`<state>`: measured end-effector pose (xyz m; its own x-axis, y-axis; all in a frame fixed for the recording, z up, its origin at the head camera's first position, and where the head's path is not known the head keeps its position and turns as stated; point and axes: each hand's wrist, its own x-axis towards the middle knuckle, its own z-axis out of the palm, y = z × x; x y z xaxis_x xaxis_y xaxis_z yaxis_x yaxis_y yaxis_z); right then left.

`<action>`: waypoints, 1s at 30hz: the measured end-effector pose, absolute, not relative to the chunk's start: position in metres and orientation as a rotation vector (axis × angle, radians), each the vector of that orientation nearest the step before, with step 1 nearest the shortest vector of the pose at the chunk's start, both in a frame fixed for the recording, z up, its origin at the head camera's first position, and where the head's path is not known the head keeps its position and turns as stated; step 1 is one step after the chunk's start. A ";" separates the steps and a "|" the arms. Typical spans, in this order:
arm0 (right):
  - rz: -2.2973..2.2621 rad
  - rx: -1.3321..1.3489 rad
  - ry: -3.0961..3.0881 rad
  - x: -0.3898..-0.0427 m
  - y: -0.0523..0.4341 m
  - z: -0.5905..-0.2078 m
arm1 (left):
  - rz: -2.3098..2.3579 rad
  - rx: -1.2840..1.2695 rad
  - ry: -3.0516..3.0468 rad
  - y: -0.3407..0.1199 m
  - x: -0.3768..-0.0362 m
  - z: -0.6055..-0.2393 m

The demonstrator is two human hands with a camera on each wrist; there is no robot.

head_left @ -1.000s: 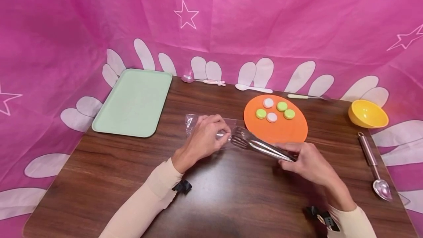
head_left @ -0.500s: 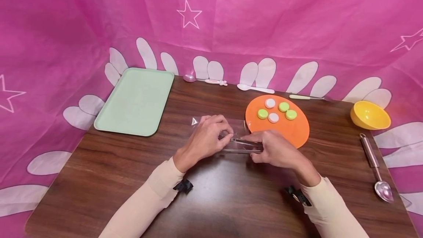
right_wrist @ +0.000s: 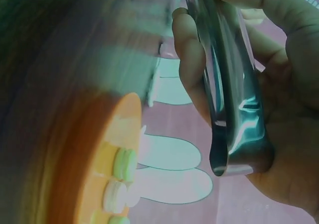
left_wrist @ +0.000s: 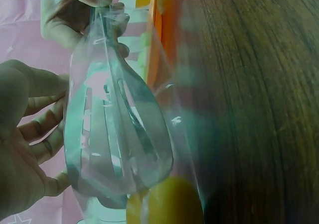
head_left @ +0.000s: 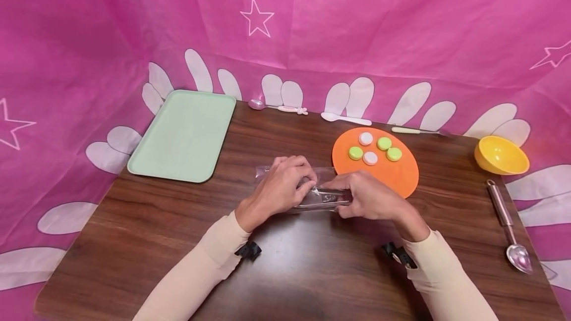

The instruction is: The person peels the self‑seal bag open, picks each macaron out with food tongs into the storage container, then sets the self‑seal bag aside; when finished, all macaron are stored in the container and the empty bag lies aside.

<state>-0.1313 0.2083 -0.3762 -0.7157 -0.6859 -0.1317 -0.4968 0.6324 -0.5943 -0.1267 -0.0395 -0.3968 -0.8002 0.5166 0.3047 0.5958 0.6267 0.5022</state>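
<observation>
My left hand [head_left: 283, 187] pinches the edge of a clear plastic bag [head_left: 262, 171] between thumb and fingers. From the right, my right hand [head_left: 372, 197] grips metal tongs [right_wrist: 232, 104] by the handle near the bent end. The slotted heads of the tongs lie inside the bag, seen through the film in the left wrist view. A rounded yellow thing [left_wrist: 172, 204] with a pale band shows at the bottom of that view, by the far part of the bag. In the head view, my left hand hides the tips of the tongs.
Just behind my right hand lies an orange round mat [head_left: 392, 177] with green macarons [head_left: 355, 153] and white macarons [head_left: 366, 138]. A pale green tray [head_left: 185, 135] is at left. Spoons [head_left: 345, 119] line the back edge; a yellow bowl [head_left: 501, 155] and a metal scoop [head_left: 517, 256] stand right.
My right hand has moved left, sliding the tongs from the bag's mouth deeper into it. My left hand has stayed at the bag's edge.
</observation>
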 end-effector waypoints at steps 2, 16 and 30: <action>-0.774 -0.951 2.516 -0.132 0.206 -0.379 | -0.907 -0.941 -2.721 -0.040 -0.127 -0.396; -0.831 -0.916 2.581 -0.126 0.211 -0.384 | -0.905 -0.953 -2.696 -0.040 -0.128 -0.399; -0.908 -0.859 2.588 -0.124 0.202 -0.407 | -0.849 -0.904 -2.813 -0.058 -0.133 -0.394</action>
<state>-0.1240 0.2016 -0.4068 -0.7891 -0.6120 -0.0526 -0.4449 0.6284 -0.6381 -0.1333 -0.0577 -0.3945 -0.8252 0.5187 0.2238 0.5559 0.6750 0.4852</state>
